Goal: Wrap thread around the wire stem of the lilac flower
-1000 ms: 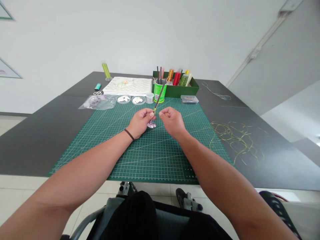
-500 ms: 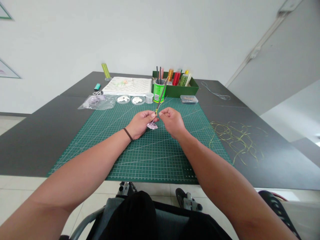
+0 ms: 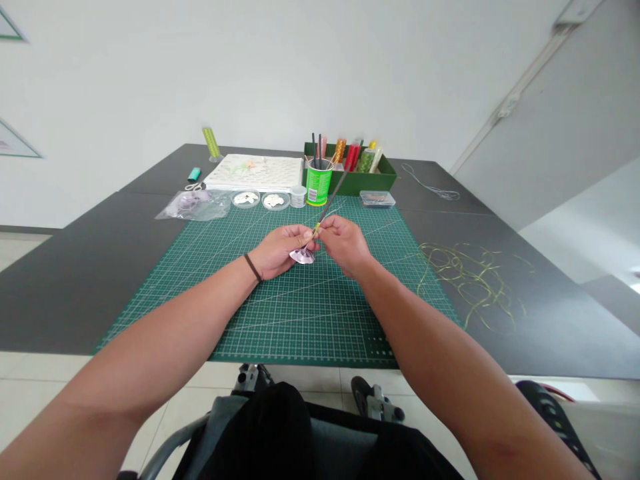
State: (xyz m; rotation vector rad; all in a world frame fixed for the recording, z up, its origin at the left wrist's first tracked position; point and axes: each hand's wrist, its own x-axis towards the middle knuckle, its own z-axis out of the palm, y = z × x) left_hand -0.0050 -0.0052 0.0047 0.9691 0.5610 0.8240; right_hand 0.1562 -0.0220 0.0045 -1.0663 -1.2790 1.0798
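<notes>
In the head view, the left hand (image 3: 279,250) and right hand (image 3: 345,243) both pinched a thin dark stem (image 3: 334,197) over the cutting mat (image 3: 300,313), mid-desk (image 3: 75,280). Its long axis slanted from a pale flower (image 3: 302,256) up toward the far right corner.

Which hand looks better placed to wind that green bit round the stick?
Probably the right hand: its fingertips pinch the green wrap on the stick, while the left hand grips the flower end.

Mat (image 3: 300,313) under the fingers (image 3: 295,235) is green with a white grid, surface (image 3: 75,280) dark grey. Little flower (image 3: 302,256) pale lilac, stick (image 3: 334,197) dark, can (image 3: 319,183) beyond them bright green, loose thread (image 3: 470,273) yellow-green.
</notes>
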